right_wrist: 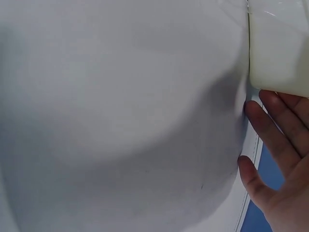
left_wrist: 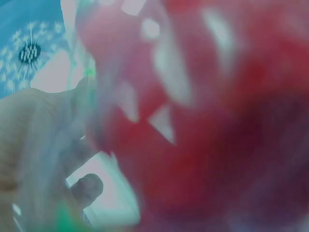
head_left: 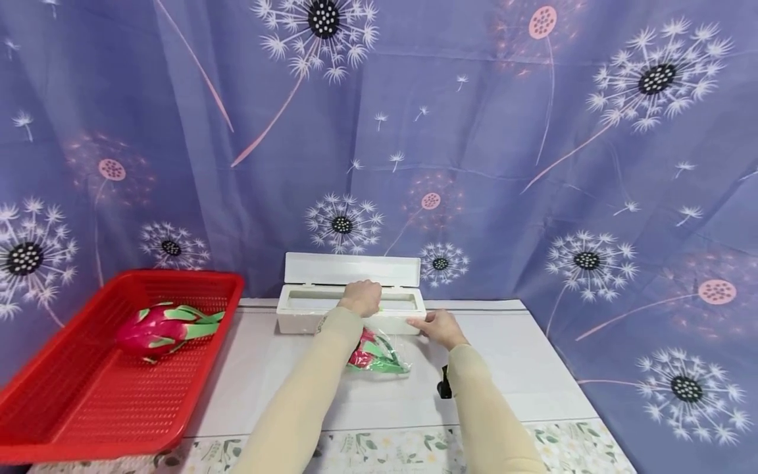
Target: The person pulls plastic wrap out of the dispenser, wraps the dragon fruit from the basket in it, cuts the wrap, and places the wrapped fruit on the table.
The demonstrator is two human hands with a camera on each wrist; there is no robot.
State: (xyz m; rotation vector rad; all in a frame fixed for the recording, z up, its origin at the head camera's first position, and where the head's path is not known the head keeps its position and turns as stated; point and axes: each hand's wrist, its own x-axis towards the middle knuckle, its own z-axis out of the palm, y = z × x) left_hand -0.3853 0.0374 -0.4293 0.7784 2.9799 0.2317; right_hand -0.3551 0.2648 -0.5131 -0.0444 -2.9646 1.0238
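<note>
A long white box point(head_left: 349, 321) stands at the back of the table with its hinged lid point(head_left: 352, 270) raised. Over its opening, my left hand point(head_left: 360, 297) has curled fingers and grips clear plastic. Below that wrist a red dragon fruit point(head_left: 362, 350) with green leaf tips shows through the clear plastic bag point(head_left: 403, 359), partly hidden by the forearm. It fills much of the left wrist view as a blurred red shape point(left_wrist: 193, 145). My right hand point(head_left: 439, 327) is at the box's right end, fingers extended with fingertips point(right_wrist: 256, 110) right at its lower corner.
A red plastic basket point(head_left: 118, 408) at the left holds another dragon fruit point(head_left: 156, 329). Behind the table hangs a blue curtain point(head_left: 391, 131) with dandelion prints. A small black object point(head_left: 444, 387) shows beside the right sleeve. A floral cloth point(head_left: 391, 451) covers the table's front edge.
</note>
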